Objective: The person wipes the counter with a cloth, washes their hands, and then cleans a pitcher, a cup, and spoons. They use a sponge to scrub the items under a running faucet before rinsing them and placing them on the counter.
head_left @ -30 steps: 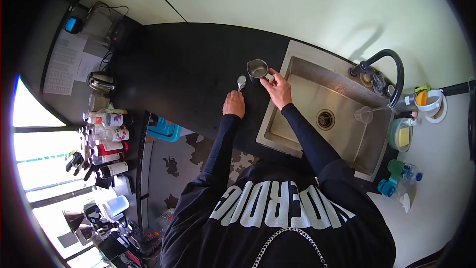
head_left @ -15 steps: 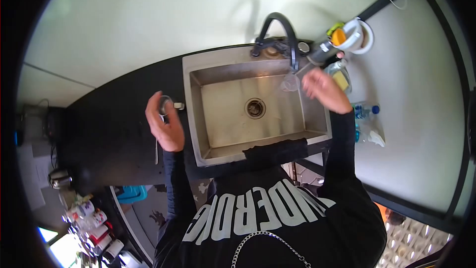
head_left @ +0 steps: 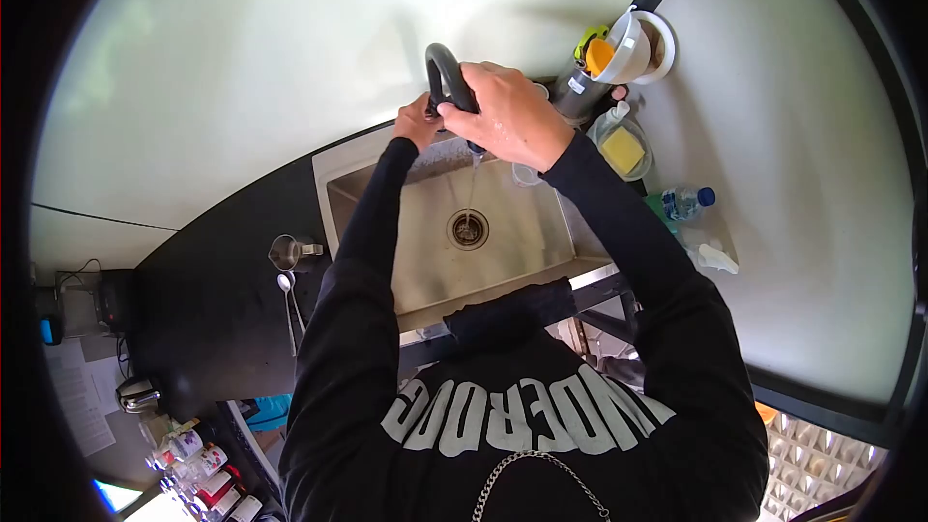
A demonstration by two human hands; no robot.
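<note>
Water runs from the black faucet [head_left: 442, 60] into the steel sink [head_left: 488, 275], towards the drain [head_left: 468, 229]. My right hand [head_left: 512, 116] is closed round the faucet's spout, with wet drops on its back. At the faucet's base, my left hand [head_left: 418, 123] has its fingers curled; what they grip is hidden. A clear cup [head_left: 526, 174] is in the sink near its back right, partly behind my right wrist. On the black counter to the left are a metal pitcher [head_left: 286, 252] and two spoons [head_left: 291, 304].
Right of the sink stand a dark cylinder [head_left: 577, 92], a white cup-like holder [head_left: 630, 50], a container with a yellow sponge [head_left: 623, 150] and a plastic bottle [head_left: 682, 203]. A black cloth [head_left: 507, 314] hangs over the sink's front edge.
My left hand has moved from the pitcher to the faucet's base. My right hand has moved left and taken hold of the spout. Water now streams from it, and the view has shifted.
</note>
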